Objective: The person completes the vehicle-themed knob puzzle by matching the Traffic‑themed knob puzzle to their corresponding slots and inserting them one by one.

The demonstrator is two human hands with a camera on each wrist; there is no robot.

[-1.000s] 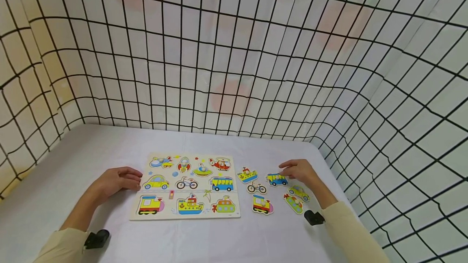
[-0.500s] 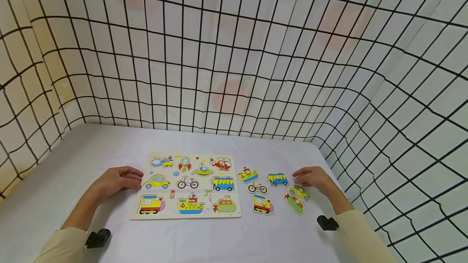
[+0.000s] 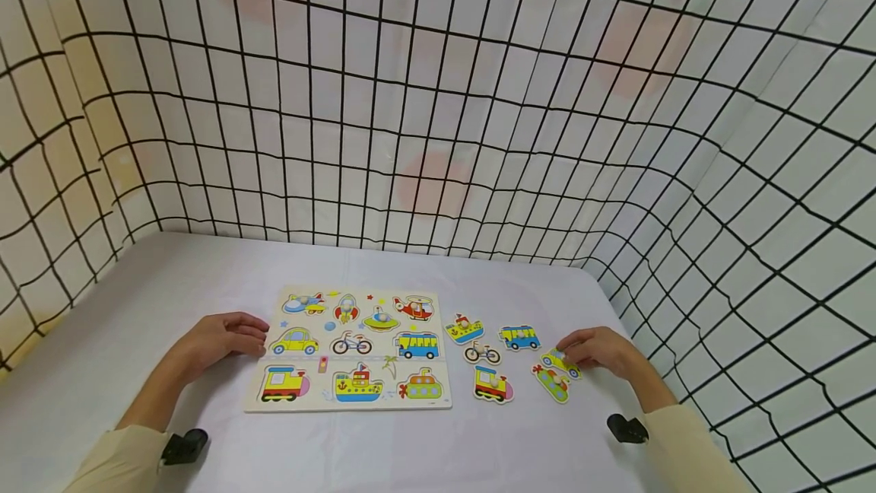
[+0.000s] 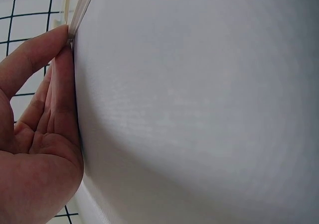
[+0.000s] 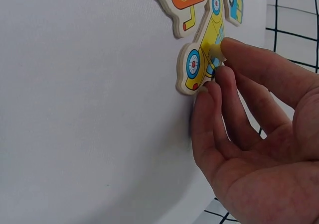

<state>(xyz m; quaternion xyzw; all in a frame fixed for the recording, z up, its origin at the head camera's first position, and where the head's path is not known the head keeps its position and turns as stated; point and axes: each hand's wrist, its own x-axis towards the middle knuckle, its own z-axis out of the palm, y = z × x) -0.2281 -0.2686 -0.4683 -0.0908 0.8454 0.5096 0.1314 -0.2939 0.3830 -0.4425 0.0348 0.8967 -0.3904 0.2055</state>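
Note:
At the right, my right hand (image 3: 602, 352) pinches the small knob of a yellow car puzzle piece (image 5: 210, 32) between thumb and fingertips. That piece lies on the white cloth, right against a submarine piece (image 3: 551, 384). My left hand (image 3: 219, 342) rests beside the wooden puzzle board (image 3: 318, 399), its fairly straight fingers touching the left edge. In the left wrist view, thumb and fingertips meet at the edge of the board (image 4: 83, 10). The plane, rocket, flying saucer and helicopter sit in the board's top row with their knobs showing.
Between board and right hand lie a ship piece (image 3: 464, 329), a bicycle piece (image 3: 482, 354), a bus piece (image 3: 520, 337) and a train piece (image 3: 493, 384). A white cloth with a black grid (image 3: 438, 112) rises behind the table and along both sides.
My right hand has drawn back from above the bus piece, moving right and toward me, down onto the car piece. The left hand and the board have stayed in place.

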